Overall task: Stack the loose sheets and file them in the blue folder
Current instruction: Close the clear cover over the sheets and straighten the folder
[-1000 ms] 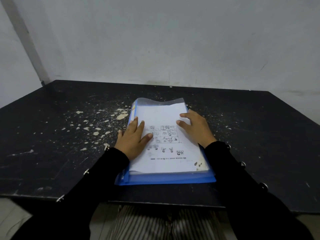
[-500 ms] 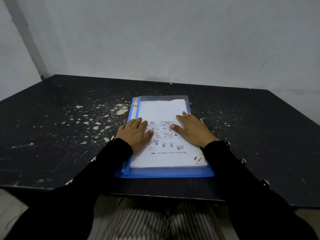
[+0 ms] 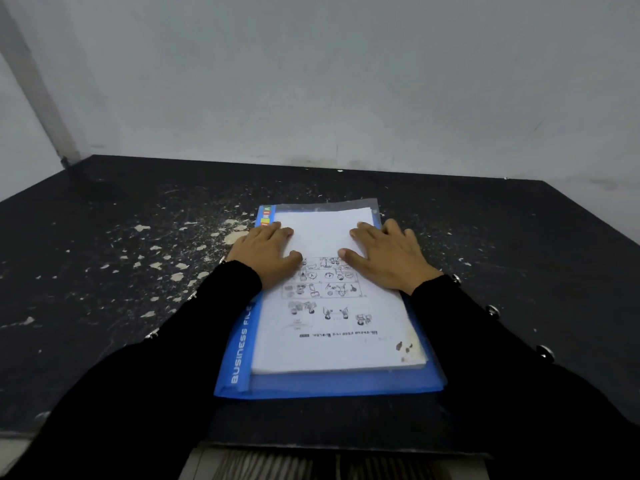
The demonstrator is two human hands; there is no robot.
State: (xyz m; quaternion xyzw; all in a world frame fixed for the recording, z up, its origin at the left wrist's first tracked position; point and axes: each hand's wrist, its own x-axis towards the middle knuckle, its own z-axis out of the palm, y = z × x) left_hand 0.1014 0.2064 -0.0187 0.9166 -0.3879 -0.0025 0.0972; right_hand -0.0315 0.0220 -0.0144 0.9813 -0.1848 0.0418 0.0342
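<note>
A: Where do the sheets (image 3: 332,299) stand?

B: They lie as one squared stack inside the blue folder (image 3: 239,355), under its clear cover, near the front edge of the dark worktop (image 3: 104,271). The stack looks even at its near edge, with the printed page on top.

A: And the hands?

B: Both lie flat on the cover over the far half of the stack. The left hand (image 3: 265,252) rests at the spine side, the right hand (image 3: 384,256) at the opposite edge; the fingers of both are straight and spread, pressing down, gripping nothing.

A: So is the job done?

B: Nearly, I judge. Stacking is finished and the pages are in the folder. No loose sheet shows elsewhere on the worktop. What is left seems only to smooth the cover flat and lift the hands away.
</note>
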